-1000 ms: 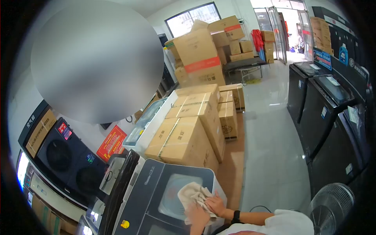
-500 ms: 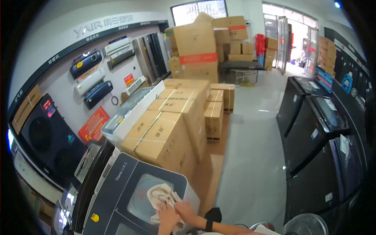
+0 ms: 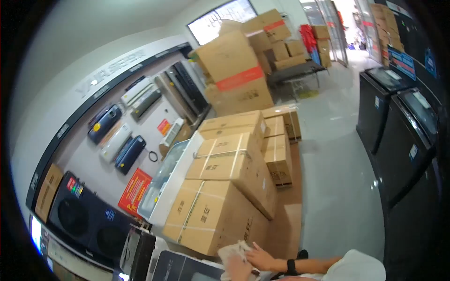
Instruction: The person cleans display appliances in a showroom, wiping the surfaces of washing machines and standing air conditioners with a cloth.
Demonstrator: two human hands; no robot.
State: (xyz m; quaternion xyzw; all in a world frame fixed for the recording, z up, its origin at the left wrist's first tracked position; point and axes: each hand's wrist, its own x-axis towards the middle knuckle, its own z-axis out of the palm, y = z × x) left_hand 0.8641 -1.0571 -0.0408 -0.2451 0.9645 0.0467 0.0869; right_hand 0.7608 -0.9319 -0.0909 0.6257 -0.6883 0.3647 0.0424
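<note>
A beige cloth is bunched between my two hands, over the near right corner of a washing machine with a dark grey top. My left hand is blurred and closed on the cloth from the near side. My right hand, with a black band on its wrist, holds the cloth's right side, its fingers partly extended. Most of the washing machine's lid is below the view's lower edge.
Strapped cardboard boxes stand just beyond the washing machine. A white-sided appliance is left of them. Dark washing machines line the right side, across a grey floor. Air conditioners hang on the left wall.
The view has tilted up and turned, so the washing machine sits lower in the frame. Both hands and the cloth have moved from the lid window toward the machine's edge near the boxes.
</note>
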